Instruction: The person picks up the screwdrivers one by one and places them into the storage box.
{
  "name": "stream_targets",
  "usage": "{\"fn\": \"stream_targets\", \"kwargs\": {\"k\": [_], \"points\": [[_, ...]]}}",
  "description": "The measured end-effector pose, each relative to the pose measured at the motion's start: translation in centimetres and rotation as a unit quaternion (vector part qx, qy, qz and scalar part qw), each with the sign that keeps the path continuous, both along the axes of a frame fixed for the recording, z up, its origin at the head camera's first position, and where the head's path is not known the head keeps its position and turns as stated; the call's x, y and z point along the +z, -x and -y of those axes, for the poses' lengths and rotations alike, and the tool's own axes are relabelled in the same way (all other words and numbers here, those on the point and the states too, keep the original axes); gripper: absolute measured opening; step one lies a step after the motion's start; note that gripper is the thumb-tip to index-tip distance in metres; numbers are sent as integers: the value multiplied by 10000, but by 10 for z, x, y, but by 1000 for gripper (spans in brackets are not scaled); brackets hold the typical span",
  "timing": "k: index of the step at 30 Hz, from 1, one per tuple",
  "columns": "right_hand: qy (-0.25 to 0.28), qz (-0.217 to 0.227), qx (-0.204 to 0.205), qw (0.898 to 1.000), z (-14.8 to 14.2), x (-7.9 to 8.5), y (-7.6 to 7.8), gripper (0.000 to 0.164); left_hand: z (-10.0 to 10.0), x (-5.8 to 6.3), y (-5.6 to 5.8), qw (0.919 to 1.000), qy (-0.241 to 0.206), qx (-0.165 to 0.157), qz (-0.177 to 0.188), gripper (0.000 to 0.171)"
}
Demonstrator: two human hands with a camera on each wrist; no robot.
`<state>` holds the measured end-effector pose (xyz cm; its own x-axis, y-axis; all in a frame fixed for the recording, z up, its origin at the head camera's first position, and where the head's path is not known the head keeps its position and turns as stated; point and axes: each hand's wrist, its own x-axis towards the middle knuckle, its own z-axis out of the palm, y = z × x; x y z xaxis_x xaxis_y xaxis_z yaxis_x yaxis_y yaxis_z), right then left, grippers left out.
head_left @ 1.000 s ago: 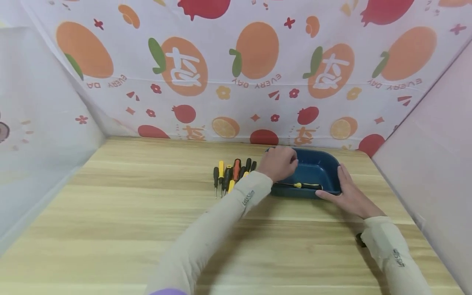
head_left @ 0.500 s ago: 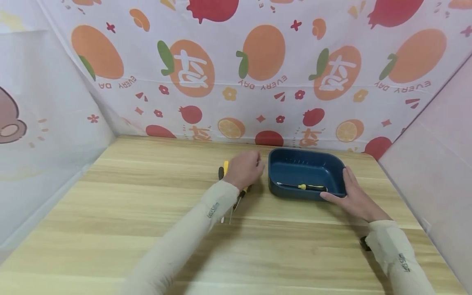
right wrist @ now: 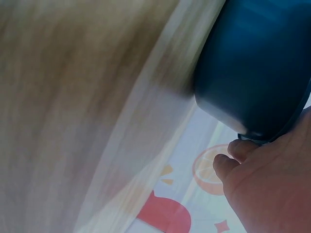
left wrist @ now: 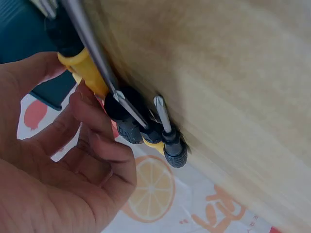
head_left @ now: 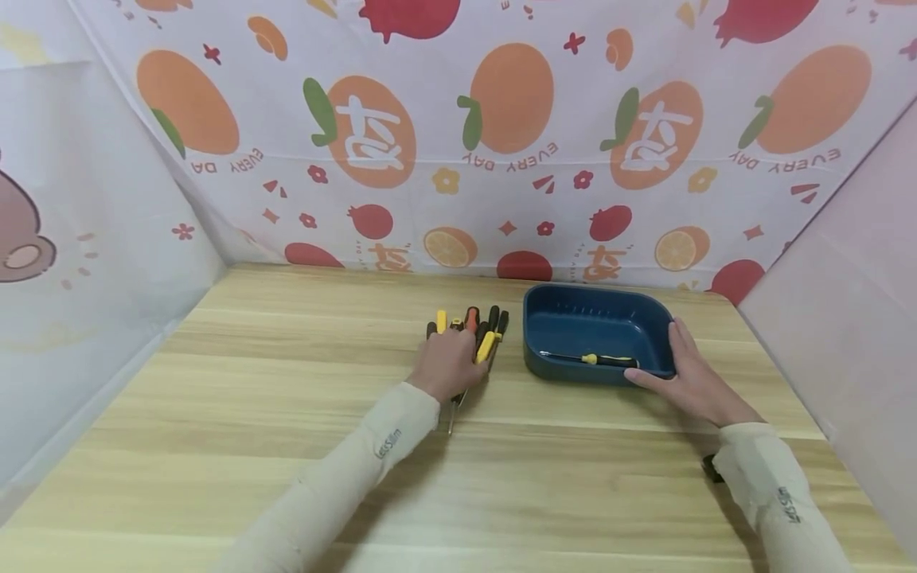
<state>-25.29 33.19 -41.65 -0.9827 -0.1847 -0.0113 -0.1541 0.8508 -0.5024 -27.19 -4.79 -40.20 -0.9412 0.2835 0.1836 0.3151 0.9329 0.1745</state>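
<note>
My left hand (head_left: 450,366) is down among a cluster of screwdrivers on the wooden table. In the left wrist view its thumb and forefinger pinch the yellow part of a yellow-and-black screwdriver handle (left wrist: 86,73). Other screwdrivers, one with an orange-and-black handle (head_left: 472,320), lie close together, partly hidden by the hand. To their right stands a dark blue plastic box (head_left: 598,376) with one yellow-and-black screwdriver (head_left: 591,359) lying inside along the front wall. My right hand (head_left: 691,382) holds the box's front right corner, thumb at the front rim, fingers along the right side.
A fruit-printed cloth (head_left: 430,199) hangs behind the table (head_left: 559,485), just past the box. Pale cloth walls (head_left: 93,263) flank both sides. A small black object (head_left: 712,469) shows beside the right sleeve.
My left hand has moved left from over the box's left end, back down to the screwdriver cluster, and pinches a handle there. The right hand stays at the box. The head view shifted slightly.
</note>
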Motion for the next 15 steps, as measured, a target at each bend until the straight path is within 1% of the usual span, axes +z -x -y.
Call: {"fn": "stream_targets", "kwargs": {"k": [2, 5, 10, 15], "points": [[14, -15, -6, 10000, 0, 0, 0, 114, -1, -1, -1, 9999, 129, 28, -101, 35], [33, -13, -21, 10000, 0, 1, -1, 115, -3, -1, -2, 9996, 228, 68, -160, 34], [55, 3, -31, 10000, 2, 0, -4, 115, -2, -5, -4, 9991, 325, 9, -270, 32], [28, 8, -68, 10000, 3, 0, -6, 115, -2, -7, -5, 9995, 152, 11, -272, 31]]}}
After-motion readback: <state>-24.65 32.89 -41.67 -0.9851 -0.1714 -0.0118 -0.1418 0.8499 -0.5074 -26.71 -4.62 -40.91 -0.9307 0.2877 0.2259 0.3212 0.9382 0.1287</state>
